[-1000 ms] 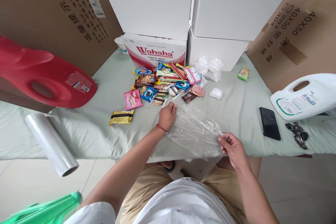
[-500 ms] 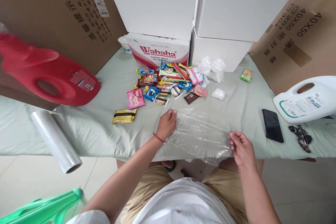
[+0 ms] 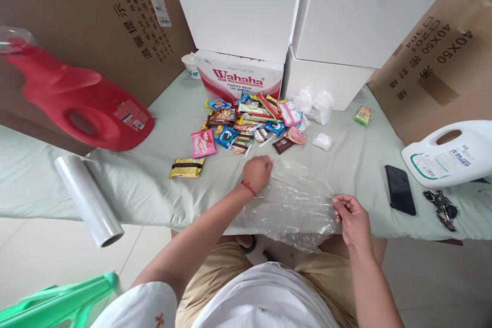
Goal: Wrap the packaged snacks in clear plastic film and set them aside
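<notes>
A thin clear plastic sheet (image 3: 295, 205) stretches between my two hands at the front edge of the cloth-covered table; its lower part hangs over the edge. My left hand (image 3: 258, 171), with a red cord at the wrist, is closed on the far left part of the sheet. At the right side of the sheet my right hand (image 3: 350, 215) pinches its edge between thumb and fingers. Just beyond the sheet lies a pile of wrapped snacks (image 3: 253, 118), with a yellow packet (image 3: 186, 168) and a pink packet (image 3: 203, 142) at its left.
To the left are a red jug (image 3: 92, 107) and a roll of clear film (image 3: 90, 202) reaching past the table edge. A phone (image 3: 400, 189), keys (image 3: 442, 210) and a white jug (image 3: 438, 156) lie right. Boxes, including a Wahaha carton (image 3: 240, 79), stand behind.
My left hand has shifted right and slightly away from me along the sheet, closer to my right hand. The sheet hangs looser. The whole view has shifted slightly.
</notes>
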Demonstrator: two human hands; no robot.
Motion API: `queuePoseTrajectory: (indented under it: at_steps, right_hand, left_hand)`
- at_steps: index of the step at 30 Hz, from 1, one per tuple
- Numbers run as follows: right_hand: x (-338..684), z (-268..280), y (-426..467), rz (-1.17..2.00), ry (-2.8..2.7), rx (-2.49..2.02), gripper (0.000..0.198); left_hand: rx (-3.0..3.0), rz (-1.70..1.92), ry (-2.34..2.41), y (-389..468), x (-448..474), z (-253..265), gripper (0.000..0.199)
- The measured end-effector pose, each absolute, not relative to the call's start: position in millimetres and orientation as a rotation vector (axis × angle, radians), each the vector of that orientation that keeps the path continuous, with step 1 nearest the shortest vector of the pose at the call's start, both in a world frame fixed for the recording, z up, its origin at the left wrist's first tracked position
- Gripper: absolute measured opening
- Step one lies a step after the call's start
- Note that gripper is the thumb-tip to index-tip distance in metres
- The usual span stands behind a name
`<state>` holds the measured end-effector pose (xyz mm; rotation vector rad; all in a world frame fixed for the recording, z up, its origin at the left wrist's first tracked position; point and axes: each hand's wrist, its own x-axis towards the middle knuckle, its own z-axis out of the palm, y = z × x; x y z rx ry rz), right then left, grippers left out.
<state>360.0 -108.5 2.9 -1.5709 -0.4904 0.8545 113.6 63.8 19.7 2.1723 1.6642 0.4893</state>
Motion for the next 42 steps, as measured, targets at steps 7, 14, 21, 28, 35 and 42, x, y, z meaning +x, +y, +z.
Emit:
queuePoseTrajectory:
  at_steps: [7,14,21,28,35,42]
  right_hand:
    - [379,-1,-89,0.818,-0.622,-1.610,0.042]
    - [391,7,-63,0.829,-0.677,-1.723,0.048]
    - [387,22,-13,1.199,-0.705,-1.816,0.038]
    - [376,21,39,1.253,-0.677,-1.544,0.052]
    - [393,21,40,0.760,-0.606,-1.592,0.044]
    - [310,23,-57,0.427,-1.866,-1.538,0.034]
  left_hand:
    - [1.959,0.609,1.849,82,81,3,0.034]
    - [2.197,1.316,1.941,64,64,28,0.027]
    - [2.672,0.514,1.338,31,80,30,0.032]
    - [2.677,0.273,1.295,13,64,-6,0.053]
    - [2.553,0.290,1.517,9,57,-2,0.056]
    - [2.539,0.292,1.508,10,56,-3,0.056]
